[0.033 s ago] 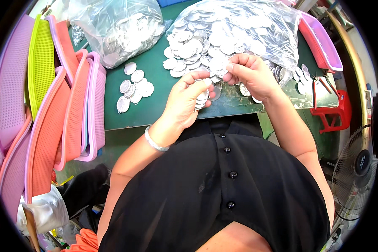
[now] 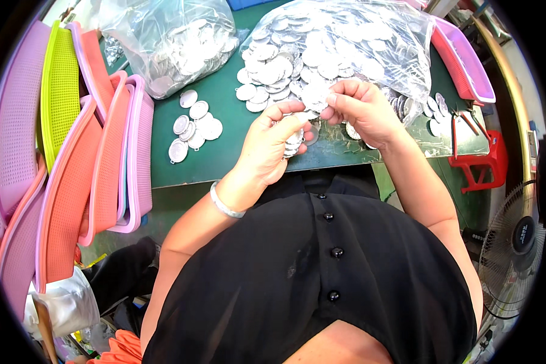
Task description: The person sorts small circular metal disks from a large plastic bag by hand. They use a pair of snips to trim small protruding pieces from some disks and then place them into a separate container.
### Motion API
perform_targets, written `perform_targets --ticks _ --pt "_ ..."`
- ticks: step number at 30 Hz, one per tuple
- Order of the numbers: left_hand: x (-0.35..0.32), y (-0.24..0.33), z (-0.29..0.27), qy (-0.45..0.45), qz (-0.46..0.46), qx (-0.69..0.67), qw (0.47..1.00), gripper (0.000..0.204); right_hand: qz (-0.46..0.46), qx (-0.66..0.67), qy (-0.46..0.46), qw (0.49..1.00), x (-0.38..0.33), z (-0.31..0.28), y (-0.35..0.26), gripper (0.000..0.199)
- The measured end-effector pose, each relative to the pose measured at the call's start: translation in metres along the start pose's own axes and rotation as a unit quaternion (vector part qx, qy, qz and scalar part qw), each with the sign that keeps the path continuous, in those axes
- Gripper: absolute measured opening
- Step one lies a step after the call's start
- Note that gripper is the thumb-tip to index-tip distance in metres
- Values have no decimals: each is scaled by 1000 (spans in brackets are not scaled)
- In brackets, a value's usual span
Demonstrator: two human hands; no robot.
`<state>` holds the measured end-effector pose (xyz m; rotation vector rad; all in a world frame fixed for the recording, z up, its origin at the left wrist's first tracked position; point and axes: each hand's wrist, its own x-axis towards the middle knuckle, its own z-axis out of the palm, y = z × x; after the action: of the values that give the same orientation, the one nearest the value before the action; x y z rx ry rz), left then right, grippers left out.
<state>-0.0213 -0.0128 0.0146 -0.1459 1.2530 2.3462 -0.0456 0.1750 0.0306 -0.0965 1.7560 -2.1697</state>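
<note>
My left hand [image 2: 266, 142] is closed around several silvery metal discs [image 2: 293, 143], stacked in its fingers just above the table's near edge. To its right, my right hand [image 2: 365, 114] pinches thumb against fingers at the rim of a pale metal disc [image 2: 315, 98]. Glare whitens that disc, and its outline merges with the heap behind. This heap of metal discs [image 2: 273, 70] spills from a clear plastic bag [image 2: 400, 36] beyond both hands. Left of my left hand lies a small group of loose discs [image 2: 197, 129], some with a little loop at the rim.
A second clear bag of discs [image 2: 188, 54] stands at the back left of the green table [image 2: 224, 167]. Stacked plastic baskets [image 2: 73, 200] crowd the left side. At right are a pink basket [image 2: 461, 60], pliers [image 2: 467, 121], a red stool [image 2: 485, 161] and a fan [image 2: 515, 242].
</note>
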Motion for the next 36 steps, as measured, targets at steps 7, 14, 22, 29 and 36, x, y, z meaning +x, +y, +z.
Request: perform_targets --ticks 7,14,22,29,36 --pt "4 2 0 22 8 -70 997 20 -149 -304 32 940 -2 -6 2 15" --pt "4 2 -18 -54 -2 -128 990 26 -323 -664 10 674 0 -12 11 16" --pt "2 0 -22 -48 -14 -139 989 29 -341 -544 74 763 8 -22 14 9" --pt "7 -5 -25 -62 -31 -171 983 22 -41 -87 83 992 1 -18 1 16" --pt "4 1 -14 -40 -39 -123 991 25 21 15 38 999 -4 -12 -1 14"
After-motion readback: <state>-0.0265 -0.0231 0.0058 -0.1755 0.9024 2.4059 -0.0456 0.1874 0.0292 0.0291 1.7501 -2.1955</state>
